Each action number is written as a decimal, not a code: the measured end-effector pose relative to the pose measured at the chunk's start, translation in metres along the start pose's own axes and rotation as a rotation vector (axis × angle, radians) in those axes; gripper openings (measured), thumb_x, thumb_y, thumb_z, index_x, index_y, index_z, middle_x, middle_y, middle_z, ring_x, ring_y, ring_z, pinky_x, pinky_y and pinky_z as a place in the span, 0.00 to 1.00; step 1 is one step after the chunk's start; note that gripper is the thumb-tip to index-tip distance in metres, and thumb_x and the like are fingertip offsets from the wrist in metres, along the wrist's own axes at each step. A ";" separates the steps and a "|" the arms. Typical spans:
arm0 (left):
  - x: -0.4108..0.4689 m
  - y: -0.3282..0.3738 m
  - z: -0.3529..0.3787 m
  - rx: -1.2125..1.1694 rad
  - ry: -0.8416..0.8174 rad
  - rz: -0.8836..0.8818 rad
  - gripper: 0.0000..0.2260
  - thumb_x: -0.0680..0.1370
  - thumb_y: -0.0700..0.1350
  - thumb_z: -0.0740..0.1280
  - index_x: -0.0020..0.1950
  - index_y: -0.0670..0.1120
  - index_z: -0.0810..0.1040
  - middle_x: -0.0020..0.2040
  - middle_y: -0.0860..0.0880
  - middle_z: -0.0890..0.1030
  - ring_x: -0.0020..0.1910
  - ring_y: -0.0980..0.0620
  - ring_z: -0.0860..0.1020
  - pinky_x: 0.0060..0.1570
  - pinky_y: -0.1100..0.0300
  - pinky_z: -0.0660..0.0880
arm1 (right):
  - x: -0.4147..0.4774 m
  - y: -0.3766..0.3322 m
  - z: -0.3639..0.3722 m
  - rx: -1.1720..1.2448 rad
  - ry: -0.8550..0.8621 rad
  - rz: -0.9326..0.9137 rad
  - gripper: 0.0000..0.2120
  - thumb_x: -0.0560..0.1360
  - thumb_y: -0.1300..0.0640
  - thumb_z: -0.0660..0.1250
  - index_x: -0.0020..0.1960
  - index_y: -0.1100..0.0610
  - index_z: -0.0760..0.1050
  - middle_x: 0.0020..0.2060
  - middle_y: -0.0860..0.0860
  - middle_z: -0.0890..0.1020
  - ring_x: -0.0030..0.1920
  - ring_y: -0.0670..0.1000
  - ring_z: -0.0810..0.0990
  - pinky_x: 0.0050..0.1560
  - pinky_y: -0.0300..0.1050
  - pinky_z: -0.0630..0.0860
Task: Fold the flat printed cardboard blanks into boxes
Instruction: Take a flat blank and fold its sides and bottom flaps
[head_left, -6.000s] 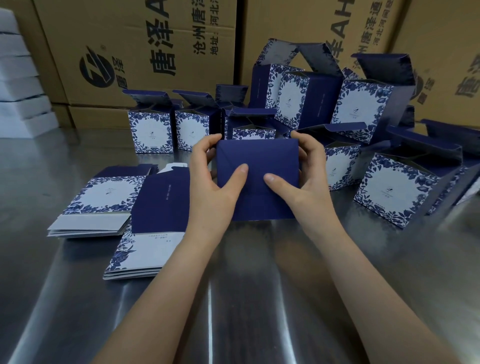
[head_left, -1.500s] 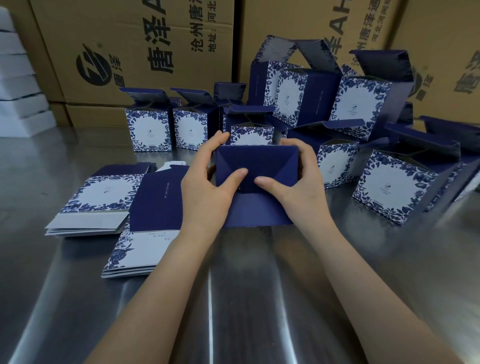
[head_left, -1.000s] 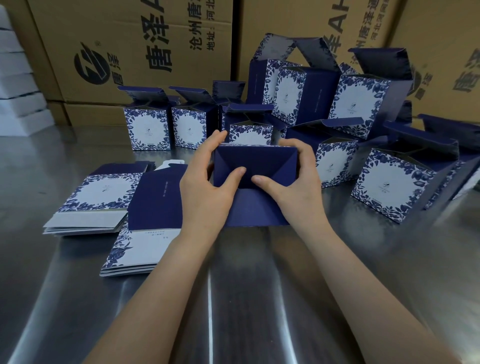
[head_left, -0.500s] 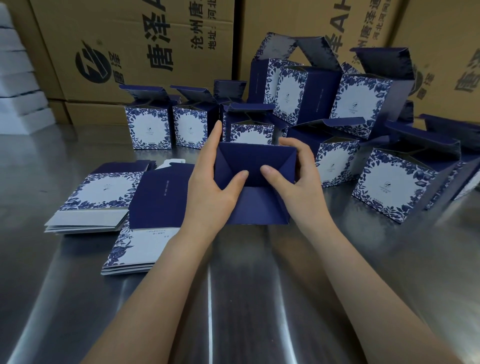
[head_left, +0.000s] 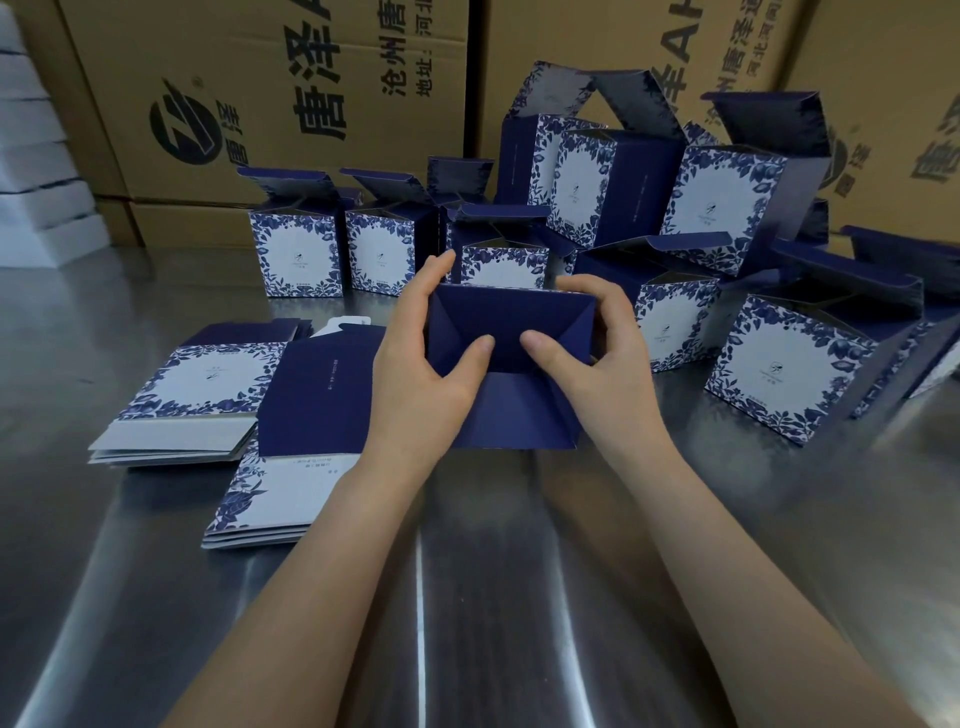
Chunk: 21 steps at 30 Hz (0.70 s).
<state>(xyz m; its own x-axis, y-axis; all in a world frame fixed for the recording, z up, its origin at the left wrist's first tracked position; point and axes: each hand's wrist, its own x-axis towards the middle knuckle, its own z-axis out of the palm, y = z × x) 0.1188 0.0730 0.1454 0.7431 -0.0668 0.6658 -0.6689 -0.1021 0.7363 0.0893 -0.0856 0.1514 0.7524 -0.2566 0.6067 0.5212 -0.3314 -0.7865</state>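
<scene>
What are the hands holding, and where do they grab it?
One dark blue box, half folded. The left hand grips its left side, the right hand its right side, both thumbs pressing its folded flaps.

My left hand (head_left: 415, 374) and right hand (head_left: 602, 364) both clasp the dark blue cardboard box (head_left: 511, 317), thumbs pressing its face, forearms stretched forward.

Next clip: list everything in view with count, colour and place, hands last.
half-folded box: one, navy, centre, held up
flat blank stacks: two, navy and white, left of centre
folded boxes: roughly ten, navy and white, behind and right
shipping cartons: at least three, brown, along the back
white slabs: several stacked, white, far left
table: one, steel grey, under everything
left hand: one, holds the box's left side
right hand: one, holds the box's right side
</scene>
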 end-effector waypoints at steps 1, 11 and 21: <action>0.000 0.000 0.000 -0.004 -0.018 0.004 0.29 0.77 0.40 0.69 0.76 0.51 0.65 0.76 0.54 0.66 0.74 0.61 0.63 0.72 0.62 0.62 | 0.000 0.000 0.000 0.014 -0.016 0.009 0.21 0.74 0.58 0.72 0.63 0.46 0.70 0.56 0.43 0.77 0.53 0.42 0.79 0.48 0.36 0.77; -0.001 0.015 0.001 -0.245 -0.090 0.017 0.21 0.80 0.41 0.53 0.70 0.58 0.67 0.77 0.51 0.66 0.77 0.58 0.59 0.77 0.57 0.55 | 0.001 -0.006 0.001 -0.093 -0.071 0.119 0.30 0.62 0.35 0.72 0.61 0.35 0.68 0.66 0.47 0.71 0.68 0.49 0.70 0.69 0.52 0.69; -0.010 0.018 0.014 -0.302 -0.179 0.140 0.21 0.80 0.44 0.53 0.73 0.46 0.64 0.75 0.43 0.68 0.77 0.47 0.62 0.76 0.45 0.59 | 0.000 -0.007 0.006 -0.064 -0.050 0.198 0.47 0.52 0.32 0.70 0.69 0.43 0.66 0.67 0.44 0.61 0.68 0.38 0.63 0.58 0.21 0.63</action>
<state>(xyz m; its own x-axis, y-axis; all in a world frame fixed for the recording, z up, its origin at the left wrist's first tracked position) 0.0996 0.0581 0.1507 0.6181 -0.2344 0.7503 -0.7196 0.2153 0.6601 0.0883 -0.0779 0.1562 0.8575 -0.2779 0.4330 0.3353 -0.3366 -0.8799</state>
